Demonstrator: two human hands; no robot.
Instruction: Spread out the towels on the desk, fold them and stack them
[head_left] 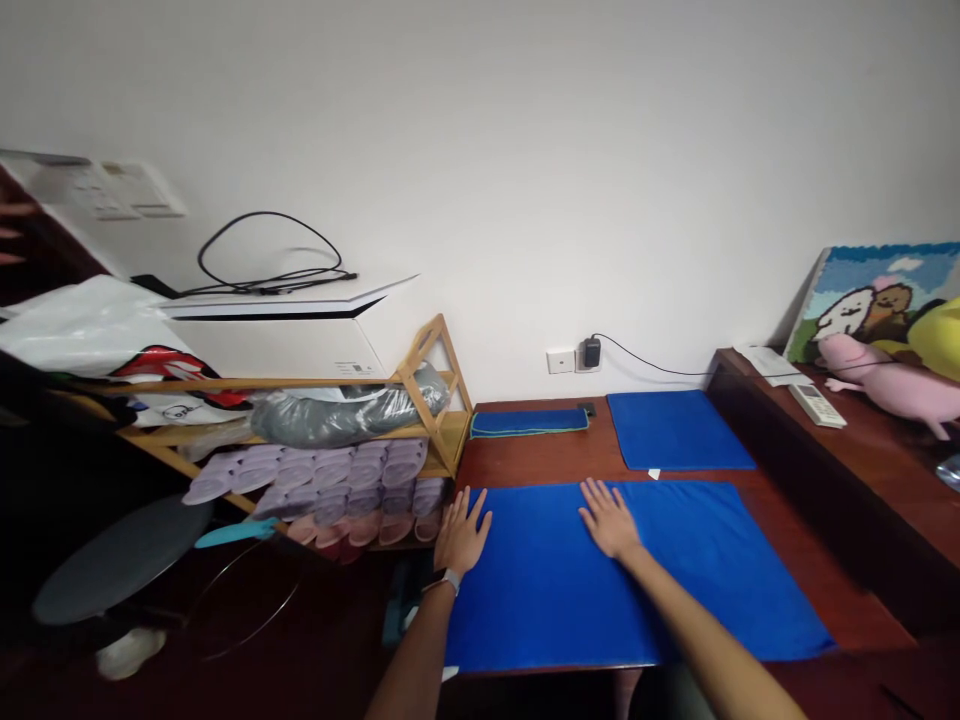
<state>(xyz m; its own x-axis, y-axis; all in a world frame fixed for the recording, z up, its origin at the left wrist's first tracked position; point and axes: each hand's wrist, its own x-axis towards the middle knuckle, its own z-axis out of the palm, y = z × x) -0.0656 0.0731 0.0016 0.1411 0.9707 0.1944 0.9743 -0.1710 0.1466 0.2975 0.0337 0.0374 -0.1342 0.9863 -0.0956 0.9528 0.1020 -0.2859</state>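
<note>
— Where's the big cloth (551, 595)?
— Spread across the desk (540, 458).
— And the person?
— Leaning both palms down on it, fingers spread: left hand (461, 537) at its left edge, right hand (609, 522) near its far edge.

A bright blue cloth (551, 590) lies flat on a reddish-brown table (541, 460), lightly creased toward the right.
</note>
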